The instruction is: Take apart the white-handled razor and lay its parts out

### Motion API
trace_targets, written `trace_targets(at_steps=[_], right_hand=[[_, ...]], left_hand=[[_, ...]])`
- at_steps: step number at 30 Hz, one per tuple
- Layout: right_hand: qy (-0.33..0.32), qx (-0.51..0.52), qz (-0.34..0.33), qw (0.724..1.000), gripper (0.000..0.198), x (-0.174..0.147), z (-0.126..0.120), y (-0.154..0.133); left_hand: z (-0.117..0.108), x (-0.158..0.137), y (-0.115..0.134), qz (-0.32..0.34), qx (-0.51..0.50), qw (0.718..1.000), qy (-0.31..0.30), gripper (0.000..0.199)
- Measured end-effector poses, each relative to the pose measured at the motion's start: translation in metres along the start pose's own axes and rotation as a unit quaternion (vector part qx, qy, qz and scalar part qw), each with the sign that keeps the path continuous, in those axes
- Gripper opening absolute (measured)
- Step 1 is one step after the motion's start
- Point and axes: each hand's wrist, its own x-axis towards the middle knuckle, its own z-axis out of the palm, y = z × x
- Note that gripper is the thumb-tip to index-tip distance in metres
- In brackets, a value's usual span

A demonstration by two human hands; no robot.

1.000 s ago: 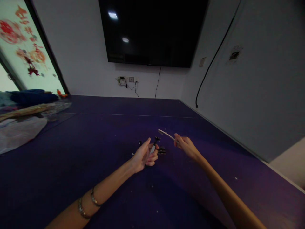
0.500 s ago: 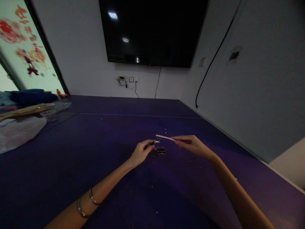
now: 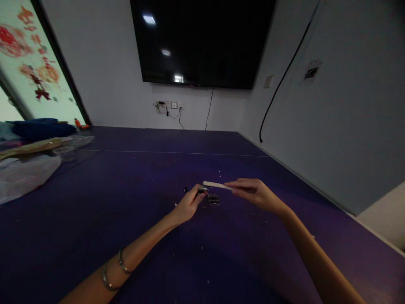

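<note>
My left hand is closed around a small black object with a shiny metal end; its exact kind is too small to tell. My right hand pinches a slim white toothbrush by its handle. The brush's head points left and lies over the metal end, touching it or very close. Just below, on the purple surface, rests a small dark rectangular piece. Another little black bit shows behind my left hand.
At the left lie a clear plastic bag and folded blue cloth. A large television hangs on the far wall above sockets. A black cable runs down the right wall. White specks dot the surface.
The toothbrush head has shifted slightly left and down over the metal end. My left hand has turned the black object a little. The dark rectangular piece stays in place.
</note>
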Motion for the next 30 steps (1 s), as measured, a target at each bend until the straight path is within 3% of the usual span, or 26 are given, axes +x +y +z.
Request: trace_targets(at_steps=[6, 10, 15, 19, 23, 27, 30], right_hand=[[-0.053, -0.028, -0.056, 0.997, 0.03, 0.0, 0.001, -0.016], [-0.024, -0.042, -0.07, 0.996, 0.03, -0.001, 0.002, -0.02], [-0.055, -0.046, -0.07, 0.995, 0.029, -0.001, 0.002, -0.018], [-0.011, -0.046, -0.066, 0.997, 0.03, -0.001, 0.0, -0.015], [-0.06, -0.037, -0.06, 0.996, 0.029, -0.001, -0.002, -0.013], [-0.03, -0.034, -0.054, 0.998, 0.03, -0.002, -0.004, -0.01], [-0.082, -0.027, -0.058, 0.995, 0.029, -0.002, -0.004, -0.007]], left_hand=[[0.0, 0.0, 0.001, 0.0, -0.007, 1.0, -0.01, 0.01], [0.001, 0.0, -0.004, 0.001, -0.01, 1.0, -0.012, 0.011], [0.0, 0.0, -0.006, 0.001, -0.003, 1.0, -0.025, 0.008], [-0.002, -0.001, -0.004, -0.015, -0.007, 1.0, -0.019, 0.01], [-0.003, 0.0, -0.006, 0.005, 0.007, 1.0, -0.028, 0.011], [-0.003, 0.0, -0.007, -0.009, 0.051, 0.998, -0.036, 0.015], [-0.002, 0.0, -0.007, -0.003, 0.066, 0.997, -0.044, 0.018]])
